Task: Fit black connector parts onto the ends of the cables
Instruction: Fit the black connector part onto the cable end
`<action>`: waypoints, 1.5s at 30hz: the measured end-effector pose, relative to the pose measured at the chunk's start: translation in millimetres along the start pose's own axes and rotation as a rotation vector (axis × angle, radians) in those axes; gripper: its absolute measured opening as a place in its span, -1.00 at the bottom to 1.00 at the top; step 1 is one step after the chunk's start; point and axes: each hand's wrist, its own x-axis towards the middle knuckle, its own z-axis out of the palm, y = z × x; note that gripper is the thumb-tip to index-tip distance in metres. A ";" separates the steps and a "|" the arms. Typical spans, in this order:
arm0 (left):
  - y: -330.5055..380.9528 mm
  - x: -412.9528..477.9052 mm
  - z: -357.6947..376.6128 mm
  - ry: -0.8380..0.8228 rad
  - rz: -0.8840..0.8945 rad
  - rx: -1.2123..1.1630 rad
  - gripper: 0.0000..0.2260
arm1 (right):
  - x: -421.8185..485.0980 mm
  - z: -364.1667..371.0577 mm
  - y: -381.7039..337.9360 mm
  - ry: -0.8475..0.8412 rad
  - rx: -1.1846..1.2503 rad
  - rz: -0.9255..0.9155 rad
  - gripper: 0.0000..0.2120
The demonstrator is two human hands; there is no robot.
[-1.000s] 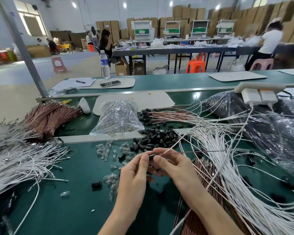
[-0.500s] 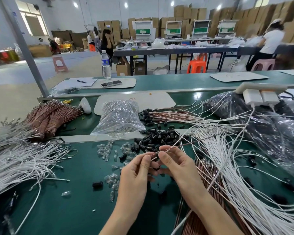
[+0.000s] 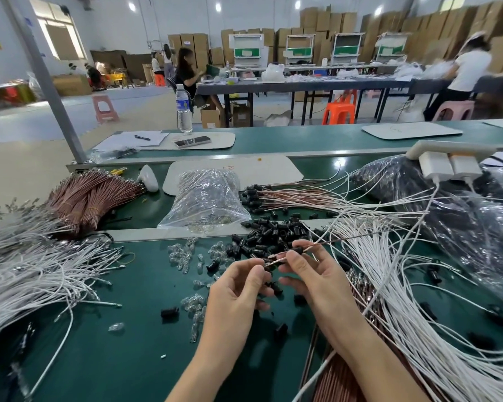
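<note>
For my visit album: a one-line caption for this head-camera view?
Left hand and right hand pinch a thin brown cable above a green bench, near piled black connector parts.

So my left hand (image 3: 238, 288) and right hand (image 3: 311, 274) are nearly touching, each pinching the cable (image 3: 343, 242) between thumb and fingertips, other fingers loosely curled underneath.

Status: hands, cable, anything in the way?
Left hand, right hand both pinching one copper cable. Black connector sits on it by right fingers. Nothing blocking; spare connector pile just behind.
</note>
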 end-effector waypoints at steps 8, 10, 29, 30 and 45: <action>2.8 -0.8 -1.5 -0.031 0.044 -0.009 -0.86 | -10.9 8.3 -12.5 -0.033 -0.158 -0.145 -0.75; 5.7 -2.0 -1.4 -0.058 0.068 -0.045 -0.87 | -17.1 12.2 -20.1 -0.047 -0.271 -0.262 -0.82; -3.4 1.0 0.2 -0.064 0.009 0.046 -0.75 | -6.5 5.0 -1.5 0.005 -0.151 -0.094 -0.87; -3.3 0.9 0.3 -0.066 0.011 0.055 -0.74 | -7.0 5.5 -1.6 -0.002 -0.149 -0.094 -0.87; -4.7 3.2 -1.5 -0.039 0.033 0.092 -0.90 | -7.2 6.3 -3.5 -0.114 -0.175 -0.066 -0.70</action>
